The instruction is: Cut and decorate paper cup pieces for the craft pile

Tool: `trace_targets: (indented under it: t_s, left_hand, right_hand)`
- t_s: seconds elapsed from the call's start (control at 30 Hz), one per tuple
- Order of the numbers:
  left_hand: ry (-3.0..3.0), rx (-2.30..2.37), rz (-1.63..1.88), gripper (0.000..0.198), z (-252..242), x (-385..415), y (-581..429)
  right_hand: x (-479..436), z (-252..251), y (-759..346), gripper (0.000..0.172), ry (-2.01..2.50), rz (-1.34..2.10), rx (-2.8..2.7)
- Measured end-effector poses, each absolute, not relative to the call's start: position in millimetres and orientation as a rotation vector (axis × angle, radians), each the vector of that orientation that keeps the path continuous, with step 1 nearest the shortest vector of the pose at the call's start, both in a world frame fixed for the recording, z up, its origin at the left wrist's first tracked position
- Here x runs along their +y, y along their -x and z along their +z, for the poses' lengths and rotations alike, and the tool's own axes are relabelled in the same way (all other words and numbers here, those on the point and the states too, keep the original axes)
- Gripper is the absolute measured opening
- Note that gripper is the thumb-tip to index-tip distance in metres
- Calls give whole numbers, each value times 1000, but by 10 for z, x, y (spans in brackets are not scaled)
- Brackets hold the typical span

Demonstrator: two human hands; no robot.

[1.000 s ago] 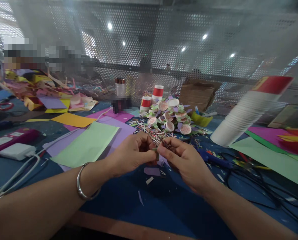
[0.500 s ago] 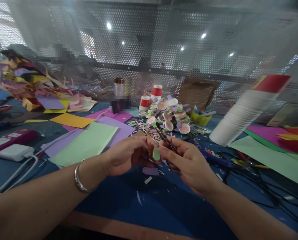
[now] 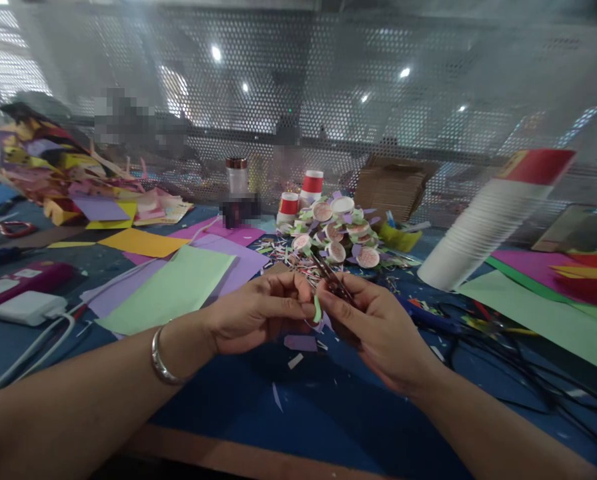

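My left hand (image 3: 258,313) and my right hand (image 3: 373,327) meet over the blue table (image 3: 298,420). The left fingers pinch a small light-green paper piece (image 3: 317,309). The right hand is closed around small scissors (image 3: 331,277), whose blades point up and away toward a heap of decorated paper cups (image 3: 338,233). A metal bangle (image 3: 159,357) sits on my left wrist. Paper scraps lie on the table under the hands.
Green, purple and orange paper sheets (image 3: 178,283) lie at the left. A tilted stack of white paper cups (image 3: 483,227) stands at the right, near black cables (image 3: 503,347). A white charger (image 3: 23,307), a jar (image 3: 238,177) and a perforated screen (image 3: 298,100) are further off.
The green paper piece came into view between the hands, then turned edge-on. The scissor blades have lifted clear of the left fingers. Both hands stayed in place.
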State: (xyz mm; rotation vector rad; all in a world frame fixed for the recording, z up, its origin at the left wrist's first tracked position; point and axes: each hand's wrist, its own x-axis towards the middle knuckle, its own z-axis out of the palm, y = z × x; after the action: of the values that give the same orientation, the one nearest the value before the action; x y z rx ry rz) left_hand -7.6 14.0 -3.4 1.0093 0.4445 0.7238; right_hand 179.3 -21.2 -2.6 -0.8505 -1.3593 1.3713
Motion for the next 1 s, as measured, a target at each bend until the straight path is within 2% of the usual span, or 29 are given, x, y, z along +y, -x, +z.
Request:
trace_targets:
  t_s: [0.17,0.27,0.5,0.87,1.0]
  left_hand:
    - [-1026,519,970,20,-33,143,44]
    - [-1049,569,1049,21,-31,136,27]
    - [-1066,597,1084,21,-15,113,-16]
    - [-1428,730,1183,21,-43,71,3]
    - [-1413,755,1120,10,-17,75,5]
  right_hand:
    - [-181,-49,-1804,30,927,1328,-1279]
    - [-162,-69,-1810,29,952,1278,-1328]
    - [-147,-91,-1821,23,997,1194,-1394]
    - [-148,-36,-1817,19,1042,857,-1633]
    - [-153,-38,-1812,19,1024,882,-1661]
